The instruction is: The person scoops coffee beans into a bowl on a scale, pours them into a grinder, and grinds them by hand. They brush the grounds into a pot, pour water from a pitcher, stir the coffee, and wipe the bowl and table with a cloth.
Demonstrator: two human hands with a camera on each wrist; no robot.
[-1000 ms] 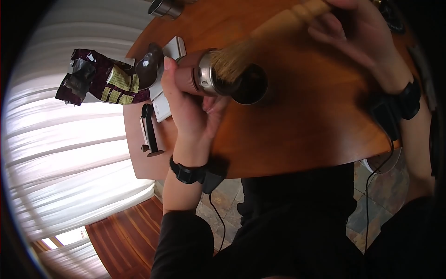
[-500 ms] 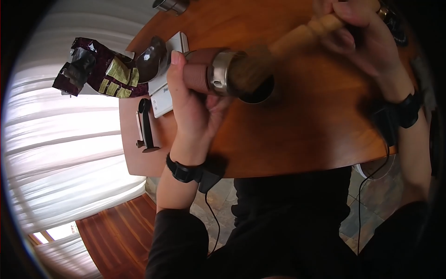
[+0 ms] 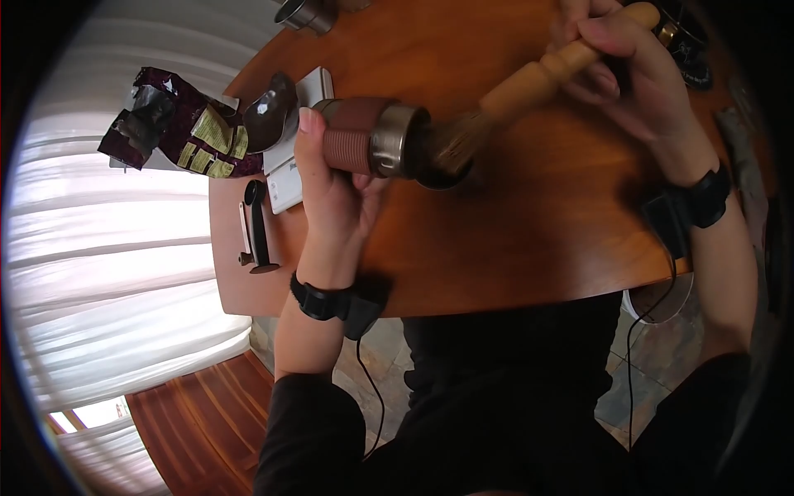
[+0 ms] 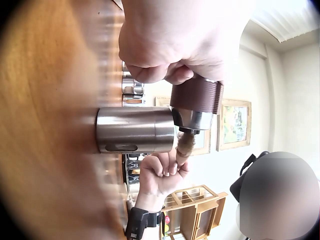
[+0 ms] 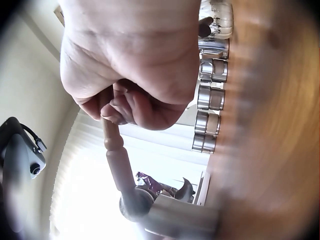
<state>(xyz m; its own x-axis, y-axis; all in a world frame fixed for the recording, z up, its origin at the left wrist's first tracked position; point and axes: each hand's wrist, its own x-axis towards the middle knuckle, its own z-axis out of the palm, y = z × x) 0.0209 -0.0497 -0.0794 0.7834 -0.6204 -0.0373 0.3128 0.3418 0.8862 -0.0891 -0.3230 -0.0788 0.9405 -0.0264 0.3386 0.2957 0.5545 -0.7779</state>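
Observation:
My left hand [image 3: 335,207] grips a cylindrical hand coffee grinder body [image 3: 357,136] by its brown ribbed band, tilted on its side with its steel mouth toward the right. In my right hand [image 3: 641,87] is a brush [image 3: 529,89], held by its turned wooden handle. Its bristles [image 3: 457,145] are at the grinder's mouth, slightly blurred. Below that mouth a steel canister [image 4: 135,129] stands upright on the table; the left wrist view shows the grinder's end close over its rim. In the head view the grinder and bristles cover most of the canister.
A crank handle [image 3: 258,231] lies near the table's left edge. Beyond it are a white scale [image 3: 287,186], a dark glossy scoop-shaped dish [image 3: 271,120] and a purple coffee bag [image 3: 178,124]. Several steel cups [image 5: 210,97] line the table; a dark item [image 3: 695,70] sits far right.
The bristles have swept across the grinder's mouth to its right side. The grinder has levelled out a little, and both hands keep their holds.

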